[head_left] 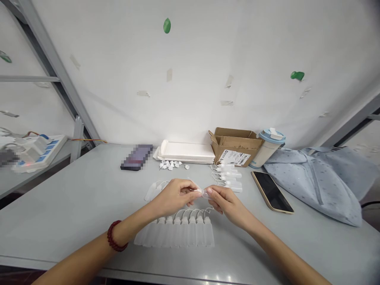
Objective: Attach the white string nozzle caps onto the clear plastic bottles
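Note:
Above the middle of the table, my left hand (175,194) and my right hand (225,202) meet, fingertips pinched on a small translucent plastic bottle (205,194). My left fingers are at its neck end; the right fingers cover most of its body. Just below the hands lies a row of several similar bottles (184,233) with thin curled cap straps. More bottles (151,191) lie partly hidden behind my left hand. To the right, beyond my right hand, is another group of bottles (233,174) with straps.
Small white caps (170,164) lie before a stack of white trays (188,151). An open cardboard box (237,144) and a lidded cup (265,148) stand at the back. A phone (273,192), a pale blue cloth bag (314,182) and a dark pixelated object (137,157) lie around them.

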### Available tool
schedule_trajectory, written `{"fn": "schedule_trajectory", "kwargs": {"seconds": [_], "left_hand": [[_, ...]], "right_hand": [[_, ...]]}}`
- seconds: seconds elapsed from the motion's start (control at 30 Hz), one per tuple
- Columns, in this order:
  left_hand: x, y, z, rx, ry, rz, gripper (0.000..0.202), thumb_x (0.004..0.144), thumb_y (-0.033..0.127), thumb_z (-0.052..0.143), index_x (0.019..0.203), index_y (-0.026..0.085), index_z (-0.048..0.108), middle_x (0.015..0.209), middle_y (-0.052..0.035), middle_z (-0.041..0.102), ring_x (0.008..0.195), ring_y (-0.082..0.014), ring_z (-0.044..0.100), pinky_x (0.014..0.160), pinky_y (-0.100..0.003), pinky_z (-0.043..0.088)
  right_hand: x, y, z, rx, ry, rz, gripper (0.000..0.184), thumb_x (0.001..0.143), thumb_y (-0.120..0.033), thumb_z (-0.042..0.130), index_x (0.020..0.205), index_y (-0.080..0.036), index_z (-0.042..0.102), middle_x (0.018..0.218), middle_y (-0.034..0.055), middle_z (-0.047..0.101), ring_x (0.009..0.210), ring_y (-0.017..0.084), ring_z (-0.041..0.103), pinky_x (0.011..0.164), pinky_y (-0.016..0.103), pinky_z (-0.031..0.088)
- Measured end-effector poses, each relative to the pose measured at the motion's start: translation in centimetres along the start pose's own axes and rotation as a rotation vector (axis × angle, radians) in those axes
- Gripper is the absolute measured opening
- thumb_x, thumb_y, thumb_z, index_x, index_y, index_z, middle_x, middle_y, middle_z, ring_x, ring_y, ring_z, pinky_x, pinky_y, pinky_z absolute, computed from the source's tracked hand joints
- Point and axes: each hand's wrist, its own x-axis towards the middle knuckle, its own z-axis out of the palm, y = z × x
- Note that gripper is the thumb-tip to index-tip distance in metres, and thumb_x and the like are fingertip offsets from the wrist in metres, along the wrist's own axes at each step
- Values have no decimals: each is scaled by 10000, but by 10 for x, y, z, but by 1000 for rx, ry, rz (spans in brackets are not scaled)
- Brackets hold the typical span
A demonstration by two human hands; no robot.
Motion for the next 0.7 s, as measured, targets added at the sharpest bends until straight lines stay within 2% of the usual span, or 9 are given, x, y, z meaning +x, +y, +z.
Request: {"fn": "schedule_trajectory", "kwargs": {"seconds": [0.17, 0.23, 0.37, 0.43, 0.6, 0.7], "left_hand": [[-1, -1, 1, 177, 79, 172, 157, 792, 284, 587, 875, 167, 653, 931, -42, 660, 796, -155, 602, 721, -242, 473], [-1, 0, 1, 152, 63, 149, 189, 812, 325, 567, 860, 166, 657, 901, -38, 662, 770, -151, 605, 694, -235, 474], [0, 0, 0, 61, 8, 23, 414, 871, 451, 454, 687, 125, 630, 663, -33, 623, 618, -135, 592, 595, -226, 463], [1, -1, 0, 22, -26, -21, 454, 870, 479, 443, 650, 118, 609, 610, -25, 599, 564, -127, 578, 566, -226, 458], [-1, 2, -1, 52, -60, -21, 371, 857, 428, 491, 680, 126, 615, 627, -19, 596, 575, -129, 581, 545, -214, 439], [-3, 2, 1, 171, -5, 94, 250, 838, 348, 541, 742, 142, 644, 707, -30, 622, 637, -139, 586, 575, -219, 440]], "right_hand": [[3, 5, 0, 93, -25, 26, 462, 862, -582, 389, 601, -210, 305, 547, -72, 250, 474, 77, 240, 455, 236, 243], [2, 3, 1, 107, -27, 31, 453, 866, -572, 391, 608, -208, 314, 550, -72, 256, 474, 75, 243, 454, 235, 252], [0, -2, 1, 111, -43, 21, 440, 876, -560, 380, 626, -198, 356, 553, -69, 269, 474, 74, 253, 451, 237, 258], [0, -2, 1, 113, -49, 23, 440, 870, -567, 387, 639, -193, 382, 551, -70, 266, 472, 74, 251, 449, 238, 257], [0, -2, 1, 156, -44, 47, 444, 846, -588, 417, 651, -190, 396, 557, -76, 249, 477, 71, 235, 448, 232, 239], [1, -3, 0, 202, -16, 99, 424, 820, -593, 464, 691, -195, 400, 557, -86, 234, 476, 67, 228, 446, 220, 214]]}}
